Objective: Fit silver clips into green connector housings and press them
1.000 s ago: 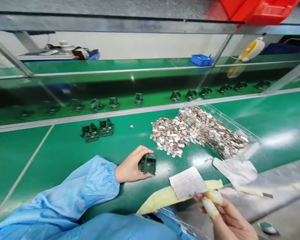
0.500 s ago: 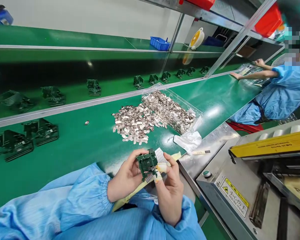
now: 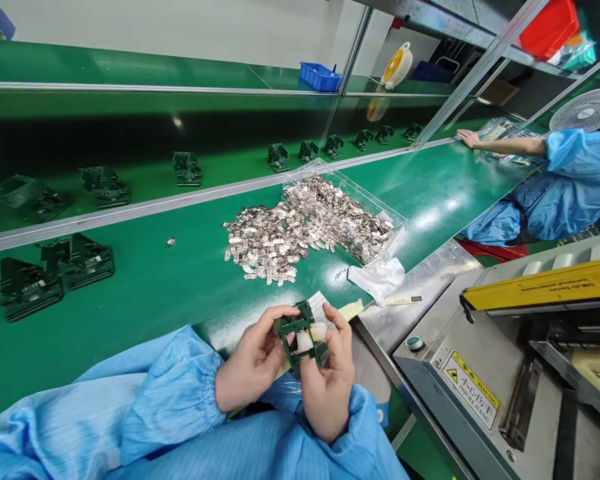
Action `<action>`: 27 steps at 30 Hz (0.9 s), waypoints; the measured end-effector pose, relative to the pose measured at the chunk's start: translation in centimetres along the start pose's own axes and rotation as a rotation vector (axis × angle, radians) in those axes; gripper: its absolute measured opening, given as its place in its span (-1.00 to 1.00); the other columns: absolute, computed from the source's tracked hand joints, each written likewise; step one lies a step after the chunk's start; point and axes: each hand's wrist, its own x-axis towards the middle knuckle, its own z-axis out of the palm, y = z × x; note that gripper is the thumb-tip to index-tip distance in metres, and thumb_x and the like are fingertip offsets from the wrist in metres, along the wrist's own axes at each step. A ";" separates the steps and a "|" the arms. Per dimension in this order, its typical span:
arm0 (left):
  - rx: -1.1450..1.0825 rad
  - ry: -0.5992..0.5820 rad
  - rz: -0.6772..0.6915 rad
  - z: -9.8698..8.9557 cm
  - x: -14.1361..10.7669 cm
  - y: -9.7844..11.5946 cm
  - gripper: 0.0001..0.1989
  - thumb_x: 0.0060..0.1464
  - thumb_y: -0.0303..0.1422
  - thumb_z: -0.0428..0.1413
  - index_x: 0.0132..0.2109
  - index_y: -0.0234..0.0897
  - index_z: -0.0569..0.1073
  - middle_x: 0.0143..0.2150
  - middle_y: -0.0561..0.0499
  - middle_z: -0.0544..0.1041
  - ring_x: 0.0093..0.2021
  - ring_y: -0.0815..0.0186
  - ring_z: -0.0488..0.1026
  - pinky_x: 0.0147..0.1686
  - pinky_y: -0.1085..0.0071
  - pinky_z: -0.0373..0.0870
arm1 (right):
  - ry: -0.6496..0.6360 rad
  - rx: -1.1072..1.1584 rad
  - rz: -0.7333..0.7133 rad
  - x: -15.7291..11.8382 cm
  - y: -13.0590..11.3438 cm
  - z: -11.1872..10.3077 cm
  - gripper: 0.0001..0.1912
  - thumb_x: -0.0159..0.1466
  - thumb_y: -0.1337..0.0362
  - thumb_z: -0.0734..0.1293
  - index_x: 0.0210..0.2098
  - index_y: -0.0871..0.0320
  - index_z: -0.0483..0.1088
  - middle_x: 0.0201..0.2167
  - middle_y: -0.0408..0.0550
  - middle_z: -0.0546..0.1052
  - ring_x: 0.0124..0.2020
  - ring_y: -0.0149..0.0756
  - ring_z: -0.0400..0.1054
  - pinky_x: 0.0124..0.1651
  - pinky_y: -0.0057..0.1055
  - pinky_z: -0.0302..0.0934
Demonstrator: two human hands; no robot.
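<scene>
My left hand [image 3: 253, 360] is closed on the left side of a dark green plastic frame [image 3: 291, 324] with open gaps. My right hand [image 3: 330, 380] grips its right side, the fingers bent around and into it. Pale finger covers show on some fingers of that hand. Whether a small piece is also pinched there, my fingers hide. Beneath the hands lies a white gridded sheet [image 3: 320, 301] with a yellow cloth-like strip [image 3: 351, 311]. Beyond them, small silvery metal pieces [image 3: 265, 243] are heaped on the green bench [image 3: 190, 280], spilling from a clear tray [image 3: 399, 227].
More dark green frames [image 3: 33, 287] stand at the left, and several sit along the back strip. To the right is a grey machine [image 3: 430, 380] with a yellow bar [image 3: 545, 283]. A white cloth [image 3: 380, 279] lies near its edge. A co-worker's arm [image 3: 510, 145] reaches over the far bench.
The green frame has turned in my hands, and my right fingers have moved left, further into it. At the far right, the co-worker's body and arm have shifted.
</scene>
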 end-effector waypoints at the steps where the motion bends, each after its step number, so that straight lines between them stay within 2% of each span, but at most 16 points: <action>1: 0.020 0.009 0.002 0.0 0.0 0.0 -0.73 0.25 -0.26 0.05 0.08 -0.13 0.35 -0.09 -0.06 0.52 -0.21 0.27 0.50 -0.21 0.40 0.49 | -0.002 0.020 0.006 0.0 0.0 0.0 -0.94 0.17 0.35 0.32 -0.33 0.13 0.41 0.11 0.11 0.36 0.14 -0.05 0.28 0.08 -0.15 0.24; 5: 0.032 0.035 -0.013 0.1 -0.1 0.2 -0.72 0.24 -0.26 0.06 0.07 -0.13 0.35 -0.10 -0.05 0.53 -0.19 0.26 0.51 -0.21 0.39 0.49 | -0.062 0.228 0.136 -0.1 0.0 0.1 -0.84 0.25 0.30 0.32 -0.16 0.12 0.37 -0.22 -0.02 0.50 -0.21 -0.25 0.44 -0.18 -0.35 0.36; 8: 0.031 0.036 -0.032 0.3 -0.3 0.2 -0.72 0.25 -0.25 0.05 0.08 -0.14 0.33 -0.13 -0.04 0.52 -0.26 0.30 0.49 -0.29 0.43 0.46 | -0.067 0.341 0.238 0.0 -0.3 0.0 -0.86 0.24 0.26 0.36 -0.22 0.11 0.35 -0.37 -0.10 0.52 -0.36 -0.32 0.44 -0.32 -0.46 0.37; 16: 0.057 0.030 -0.038 0.6 -0.6 0.5 -0.75 0.23 -0.23 0.06 0.03 -0.15 0.35 -0.19 -0.01 0.53 -0.33 0.31 0.48 -0.36 0.44 0.44 | -0.039 0.501 0.293 0.2 -1.0 -0.2 -0.81 0.15 0.29 0.44 -0.31 0.12 0.33 -0.40 -0.14 0.51 -0.39 -0.36 0.44 -0.33 -0.50 0.38; 21: 0.112 0.006 -0.054 1.2 -1.3 0.6 -0.77 0.22 -0.31 0.07 0.02 -0.15 0.36 -0.35 0.05 0.49 -0.40 0.34 0.44 -0.47 0.50 0.37 | 0.005 0.536 0.301 -0.6 -0.5 -0.2 -0.80 0.13 0.31 0.44 -0.34 0.12 0.31 -0.43 -0.17 0.47 -0.41 -0.40 0.39 -0.33 -0.51 0.35; 24: 0.099 -0.016 -0.041 1.5 -1.2 0.8 -0.78 0.20 -0.35 0.09 0.01 -0.17 0.39 -0.32 0.05 0.50 -0.41 0.37 0.43 -0.46 0.52 0.37 | 0.040 0.544 0.290 -1.3 0.4 -0.9 -0.80 0.15 0.27 0.44 -0.31 0.11 0.33 -0.41 -0.16 0.46 -0.39 -0.38 0.39 -0.31 -0.49 0.35; 27: 0.074 0.025 0.017 1.3 0.2 0.7 -0.76 0.16 -0.39 0.13 -0.01 -0.21 0.41 -0.23 0.02 0.51 -0.32 0.37 0.46 -0.33 0.51 0.43 | 0.158 0.502 0.305 -2.2 2.4 -2.3 -0.77 0.19 0.15 0.42 -0.22 0.11 0.39 -0.30 -0.08 0.52 -0.31 -0.30 0.42 -0.26 -0.41 0.36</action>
